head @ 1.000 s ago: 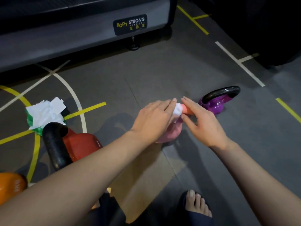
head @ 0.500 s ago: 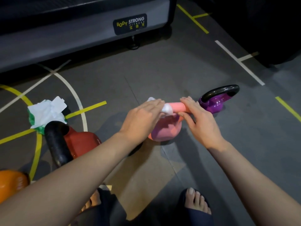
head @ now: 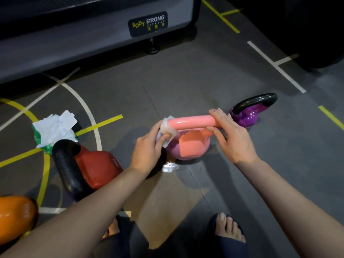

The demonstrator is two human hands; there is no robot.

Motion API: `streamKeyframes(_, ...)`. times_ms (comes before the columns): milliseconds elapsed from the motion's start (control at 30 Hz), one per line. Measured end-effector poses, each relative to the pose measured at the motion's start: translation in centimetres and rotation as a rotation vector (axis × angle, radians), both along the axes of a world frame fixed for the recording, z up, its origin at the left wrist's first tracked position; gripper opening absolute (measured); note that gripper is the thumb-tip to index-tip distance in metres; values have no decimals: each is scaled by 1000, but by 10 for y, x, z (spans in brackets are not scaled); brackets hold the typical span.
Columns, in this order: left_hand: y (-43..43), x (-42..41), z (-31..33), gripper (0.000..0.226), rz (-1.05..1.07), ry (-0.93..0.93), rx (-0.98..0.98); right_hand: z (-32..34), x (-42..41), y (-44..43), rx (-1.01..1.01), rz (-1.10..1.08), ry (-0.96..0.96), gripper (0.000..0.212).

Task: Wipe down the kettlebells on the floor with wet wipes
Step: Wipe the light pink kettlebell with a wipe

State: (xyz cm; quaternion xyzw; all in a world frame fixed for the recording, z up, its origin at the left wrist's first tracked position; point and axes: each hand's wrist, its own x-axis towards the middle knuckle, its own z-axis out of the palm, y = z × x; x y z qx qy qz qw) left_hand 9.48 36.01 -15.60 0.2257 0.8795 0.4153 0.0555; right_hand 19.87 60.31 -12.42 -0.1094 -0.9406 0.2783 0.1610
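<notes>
Now | our left hand (head: 147, 146) is pinching the wipe (head: 168, 127) round the left end of the handle (head: 193, 122) | right hand (head: 230, 135) is gripping its right end (steadying) | handle is running crosswise between them

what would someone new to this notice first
The pink kettlebell in the middle of the floor draws the eye: the left hand pinches a wet wipe round the left end of its handle while the right hand grips the right end. A purple kettlebell sits just behind the right hand; a red kettlebell and an orange kettlebell sit at the left, near a pack of wipes.
</notes>
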Motion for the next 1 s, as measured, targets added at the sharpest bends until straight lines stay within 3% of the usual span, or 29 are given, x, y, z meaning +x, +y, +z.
streamKeyframes(133,-5,6,-15,15,-49,-172,-137,0,1,0,-3,12,36,48)
streamKeyframes(300,14,4,-7,13,50,-268,18,-6,0,0,11,13,94,43)
streamKeyframes(433,15,16,-4,11,194,-397,370,-9,0,1,12,22,114,44)
streamKeyframes(533,19,17,6,28,253,-495,601,-9,0,0,-10,8,113,44)
streamKeyframes(800,24,1,-9,26,111,-504,242,-8,0,-1,-6,17,110,46)
streamKeyframes(1000,21,8,9,33,212,-586,489,-10,0,2,4,21,129,46)
